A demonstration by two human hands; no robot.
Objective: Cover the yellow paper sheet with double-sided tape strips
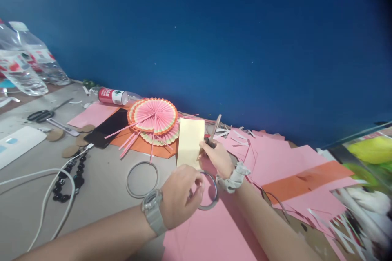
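My right hand [218, 158] is closed around the black handle of what look like scissors [217, 125], blade pointing up and away. It rests at the right edge of a pale yellow paper strip [191, 136]. My left hand [180, 195] has curled fingers and sits just below the strip, over the left side of a grey ring [215, 195] on pink paper. Whether its fingers grip anything is hidden. A second grey ring [128, 181] lies left of it. Beyond are pleated pink, orange and yellow paper rosettes [153, 116] with thin pink strips.
Pink sheets [275, 159] and an orange strip [306, 181] spread right, with white scraps. Leftward lie a phone [107, 128], white cable [45, 208], black beads [79, 177], a utility knife [63, 127], more scissors [41, 115] and water bottles [39, 51]. A blue wall [214, 40] borders the back.
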